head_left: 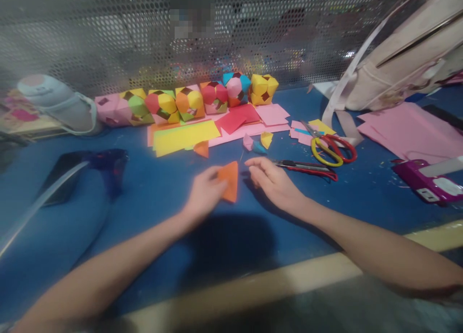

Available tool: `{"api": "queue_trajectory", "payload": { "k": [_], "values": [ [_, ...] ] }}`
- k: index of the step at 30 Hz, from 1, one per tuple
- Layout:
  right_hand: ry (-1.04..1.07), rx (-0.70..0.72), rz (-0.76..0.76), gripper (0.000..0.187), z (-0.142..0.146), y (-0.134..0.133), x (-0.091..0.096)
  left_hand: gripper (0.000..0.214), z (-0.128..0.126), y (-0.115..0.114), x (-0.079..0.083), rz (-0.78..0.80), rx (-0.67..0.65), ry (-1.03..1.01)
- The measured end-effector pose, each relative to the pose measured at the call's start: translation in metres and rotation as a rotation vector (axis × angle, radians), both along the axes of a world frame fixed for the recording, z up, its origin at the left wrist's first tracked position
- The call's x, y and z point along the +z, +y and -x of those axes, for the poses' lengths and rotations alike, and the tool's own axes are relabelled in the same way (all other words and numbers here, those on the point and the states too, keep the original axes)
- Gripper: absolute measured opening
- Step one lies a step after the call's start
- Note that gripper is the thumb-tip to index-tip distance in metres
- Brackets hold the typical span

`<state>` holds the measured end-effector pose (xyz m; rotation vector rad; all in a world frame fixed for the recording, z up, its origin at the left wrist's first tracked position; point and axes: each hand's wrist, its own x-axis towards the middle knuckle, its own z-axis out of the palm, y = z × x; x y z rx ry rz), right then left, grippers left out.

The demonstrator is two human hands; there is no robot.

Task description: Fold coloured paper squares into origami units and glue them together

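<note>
The left hand (204,193) fingers pinch the orange folded paper (229,181) just above the blue counter (152,198). The right hand (273,181) fingers are loosely spread beside the paper and grip nothing. Red-handled cutter (307,168): just right of the right fingers. Scissors (331,149): beyond it. Paper balls (188,103): farthest, in a row.

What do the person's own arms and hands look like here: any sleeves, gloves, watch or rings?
Both arms are bare as far as the picture shows: no sleeve covers the left forearm or the right forearm. The left hand and right hand wear no gloves. No watch, bracelet or ring shows, though the picture is soft, so a thin ring could be missed.
</note>
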<state>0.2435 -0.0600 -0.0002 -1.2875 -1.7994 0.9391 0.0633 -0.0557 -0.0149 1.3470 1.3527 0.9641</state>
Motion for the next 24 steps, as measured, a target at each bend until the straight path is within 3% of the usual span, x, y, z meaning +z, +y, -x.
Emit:
{"api": "queue_trajectory", "payload": {
  "k": [4, 8, 15, 24],
  "values": [
    [-0.034, 0.057, -0.026, 0.025, 0.01, -0.005, -0.003, 0.017, -0.007, -0.006, 0.004, 0.039, -0.015, -0.021],
    [-0.05, 0.014, -0.186, 0.002, 0.013, -0.005, -0.009, 0.01, -0.01, -0.008, 0.004, 0.008, -0.036, 0.045],
    [0.015, 0.096, -0.387, 0.011, 0.009, -0.002, -0.012, 0.011, -0.011, -0.009, 0.008, 0.008, -0.044, 0.088],
    [0.052, -0.008, -0.242, 0.013, 0.011, -0.003, -0.012, 0.014, -0.011, -0.01, 0.011, 0.005, -0.099, 0.117]
  ]
}}
